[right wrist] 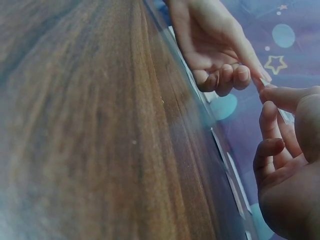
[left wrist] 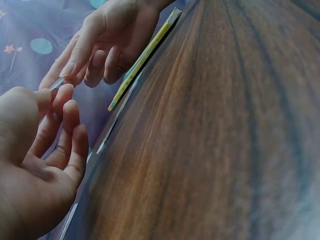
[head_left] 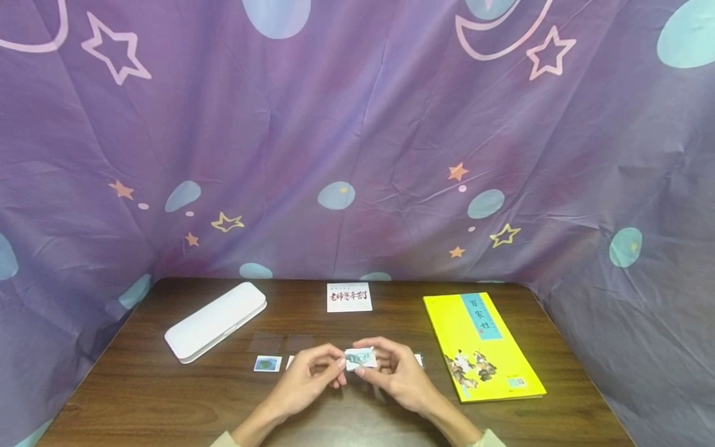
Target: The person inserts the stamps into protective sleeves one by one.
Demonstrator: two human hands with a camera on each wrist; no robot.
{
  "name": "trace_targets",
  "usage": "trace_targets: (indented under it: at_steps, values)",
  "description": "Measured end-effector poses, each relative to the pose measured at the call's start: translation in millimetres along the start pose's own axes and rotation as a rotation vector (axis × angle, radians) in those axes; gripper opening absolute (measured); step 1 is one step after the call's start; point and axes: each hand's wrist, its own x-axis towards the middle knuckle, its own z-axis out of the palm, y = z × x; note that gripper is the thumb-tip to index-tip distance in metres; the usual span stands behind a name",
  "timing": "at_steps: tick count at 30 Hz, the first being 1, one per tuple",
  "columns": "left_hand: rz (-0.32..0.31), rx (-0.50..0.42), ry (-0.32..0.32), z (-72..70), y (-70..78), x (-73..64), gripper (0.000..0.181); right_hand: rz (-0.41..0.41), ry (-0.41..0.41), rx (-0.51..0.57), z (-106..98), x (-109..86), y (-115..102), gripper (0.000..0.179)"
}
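Note:
Above the table, both hands hold a small picture card (head_left: 360, 358) with a blue-green print and pale edges. My left hand (head_left: 313, 370) pinches its left edge between thumb and index finger. On the opposite edge, the thumb and fingers of my right hand (head_left: 399, 372) grip it. Seen nearly edge-on in the left wrist view, the card (left wrist: 56, 84) is thin and partly covered by fingertips. Left of the hands lies another small picture card (head_left: 267, 364) with a white border. Pale edges of further pieces show behind both hands, mostly hidden.
Two faint transparent squares (head_left: 267, 343) lie behind the left hand. A white case (head_left: 216, 321) sits at the left, a white card with red writing (head_left: 349, 298) at the back, and a yellow book (head_left: 485, 347) at the right. A purple patterned cloth (head_left: 357, 136) hangs behind the table.

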Motion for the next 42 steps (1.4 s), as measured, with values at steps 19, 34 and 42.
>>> trace_targets:
  at_steps: [19, 34, 42]
  values:
    - [-0.02, 0.005, -0.017, 0.0, -1.2, -0.2, 0.018, 0.003, -0.036, -0.012, 0.3, -1.0, 0.7, 0.045]
    - [-0.004, -0.033, -0.042, -0.5, -2.3, -0.5, 0.021, -0.015, -0.075, -0.003, 0.8, -0.9, -1.2, 0.043]
    - [-0.016, -0.005, -0.028, 0.3, -2.0, -0.8, 0.018, -0.008, -0.083, -0.017, 0.2, -0.8, -0.9, 0.045]
